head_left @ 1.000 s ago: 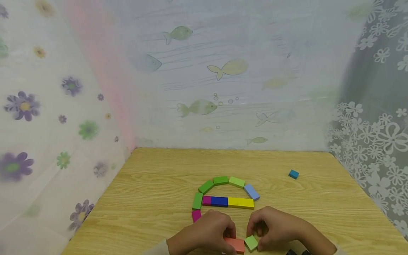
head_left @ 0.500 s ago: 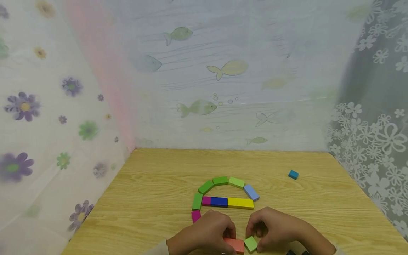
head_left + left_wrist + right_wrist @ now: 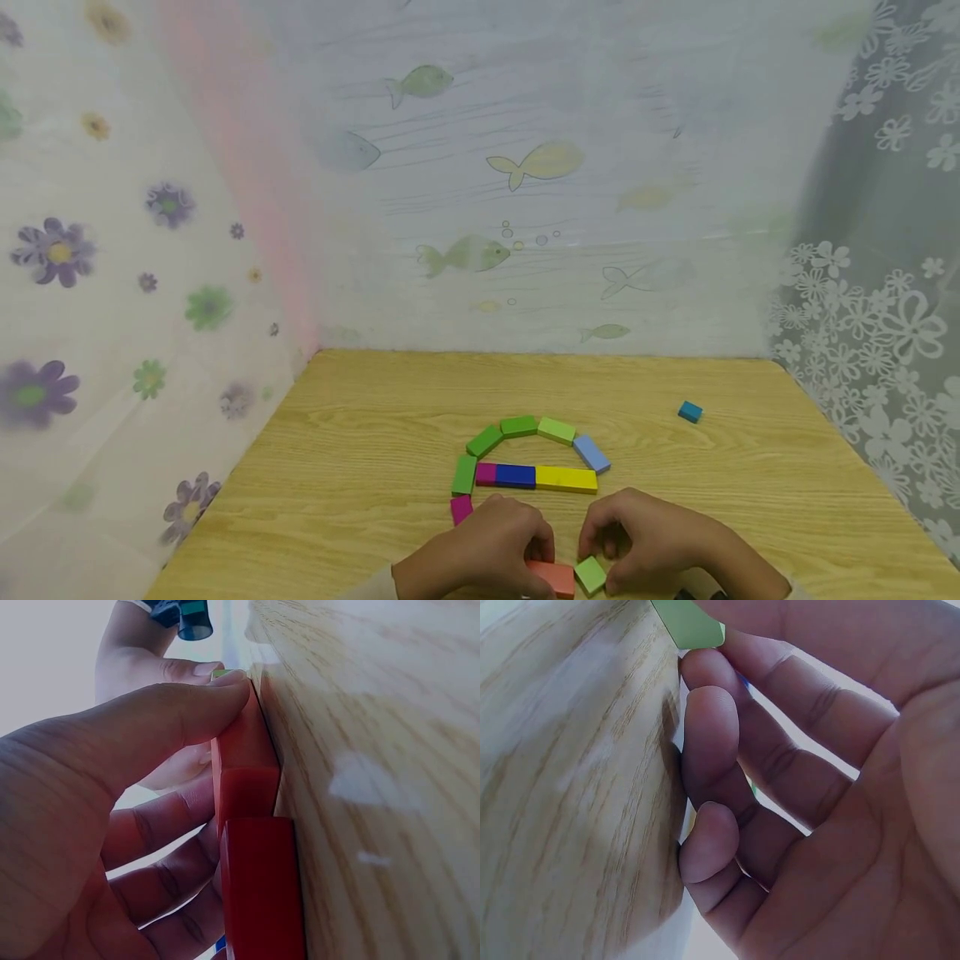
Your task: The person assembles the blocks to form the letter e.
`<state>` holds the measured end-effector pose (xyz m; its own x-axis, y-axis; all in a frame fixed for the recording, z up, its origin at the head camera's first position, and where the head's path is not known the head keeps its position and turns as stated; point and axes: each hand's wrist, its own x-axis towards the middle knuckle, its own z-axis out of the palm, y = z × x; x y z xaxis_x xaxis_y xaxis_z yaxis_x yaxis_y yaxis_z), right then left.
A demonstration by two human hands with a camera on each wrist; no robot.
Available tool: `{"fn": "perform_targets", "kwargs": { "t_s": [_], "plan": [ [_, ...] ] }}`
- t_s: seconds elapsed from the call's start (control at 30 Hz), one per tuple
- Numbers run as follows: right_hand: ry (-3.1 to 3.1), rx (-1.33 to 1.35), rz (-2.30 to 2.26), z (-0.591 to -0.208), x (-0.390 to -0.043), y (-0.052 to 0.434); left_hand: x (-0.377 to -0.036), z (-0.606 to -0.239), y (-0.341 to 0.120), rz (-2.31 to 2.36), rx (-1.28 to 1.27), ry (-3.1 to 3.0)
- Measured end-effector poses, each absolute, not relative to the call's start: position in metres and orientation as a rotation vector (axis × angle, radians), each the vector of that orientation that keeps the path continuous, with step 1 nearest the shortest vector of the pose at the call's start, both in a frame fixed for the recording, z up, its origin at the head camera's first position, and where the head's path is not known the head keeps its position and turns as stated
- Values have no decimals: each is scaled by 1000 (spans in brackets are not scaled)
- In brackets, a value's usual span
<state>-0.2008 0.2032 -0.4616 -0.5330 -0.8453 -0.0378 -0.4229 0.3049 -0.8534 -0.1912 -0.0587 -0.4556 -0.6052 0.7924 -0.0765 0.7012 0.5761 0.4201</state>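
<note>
My left hand [image 3: 498,542] pinches a salmon-coloured block [image 3: 555,577] between thumb and fingers on the table. In the left wrist view a red block [image 3: 264,889] stands end to end with that salmon block [image 3: 247,757]. Just to the right, my right hand [image 3: 645,537] holds a small light green block [image 3: 590,575], turned at an angle beside the salmon block's end. The right wrist view shows this green block [image 3: 692,622] at the top, by the thumb and forefinger, with the other fingers curled near the table.
Behind the hands, several green blocks [image 3: 519,427], a light blue block [image 3: 592,453] and a magenta block [image 3: 462,509] form a curve. Inside it lies a row with a dark blue block [image 3: 516,476] and a yellow block [image 3: 566,479]. A teal block [image 3: 691,412] lies apart at the back right.
</note>
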Motion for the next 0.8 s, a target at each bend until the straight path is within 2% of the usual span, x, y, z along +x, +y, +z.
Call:
{"fn": "perform_targets", "kwargs": {
  "t_s": [0.8],
  "plan": [
    [2144, -1098, -1119, -455, -207, 210, -191, -457, -59, 511, 1215, 2549]
  ]
}}
